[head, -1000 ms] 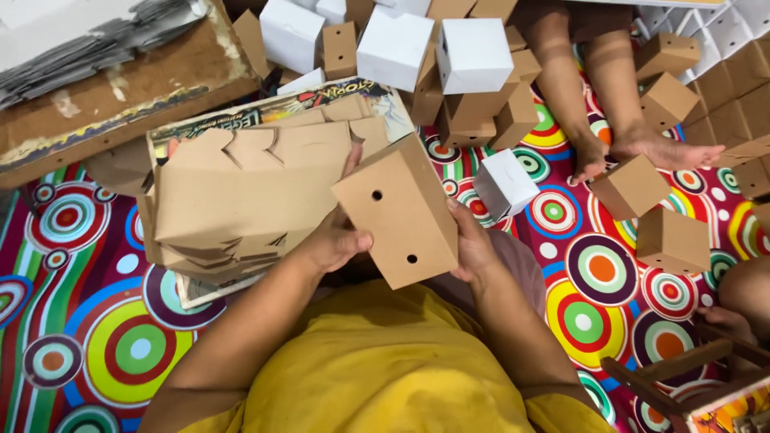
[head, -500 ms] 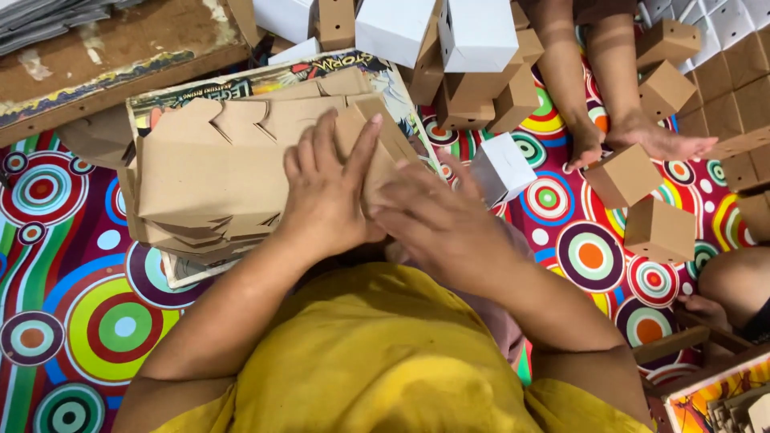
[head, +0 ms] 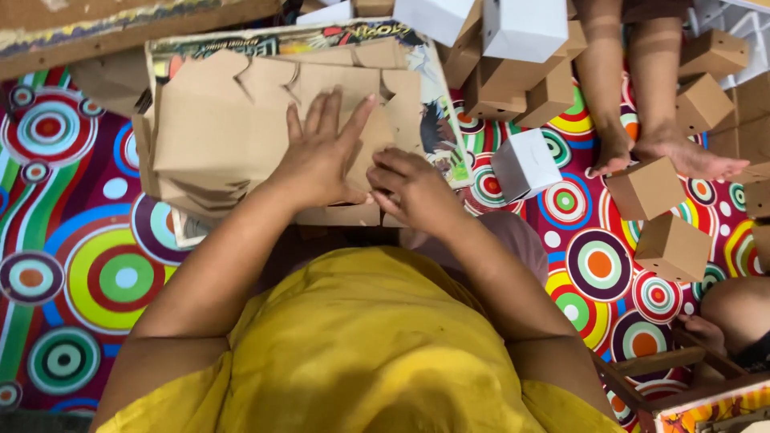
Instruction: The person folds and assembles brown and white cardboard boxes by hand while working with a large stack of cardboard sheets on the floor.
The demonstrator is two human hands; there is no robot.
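Note:
My left hand lies flat with fingers spread on a brown cardboard piece and presses it onto a stack of flat brown cardboard blanks. My right hand is just to its right, fingers curled and pinching that piece at its near edge. The stack rests on a printed colourful board on the patterned mat. My yellow shirt hides the near part of the floor.
A small white box lies right of the board. Folded brown boxes sit further right. More white and brown boxes are piled at the top. Another person's feet and hand are at the right. A worn board lies top left.
A second ago both hands held a folded brown box up in front of me. They brought it down onto the stack, and now the cardboard lies flat under my left palm.

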